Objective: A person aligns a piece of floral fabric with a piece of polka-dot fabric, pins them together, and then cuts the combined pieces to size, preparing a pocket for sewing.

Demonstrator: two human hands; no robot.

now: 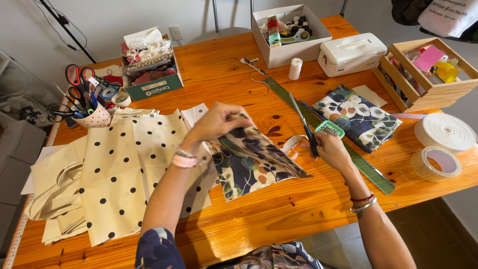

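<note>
Two hands work a floral fabric piece at the table's near middle.

The left hand (215,121) pinches the top edge of the floral fabric piece (251,162); the right hand (331,148), at three o'clock, is closed around dark scissors (303,123). Keeping the cloth taut should steady the blades. At nine o'clock lies one polka-dot cloth (132,174); toward two o'clock, one folded floral cloth (357,117), two tape rolls (436,163); farthest, three boxes (291,30).
</note>
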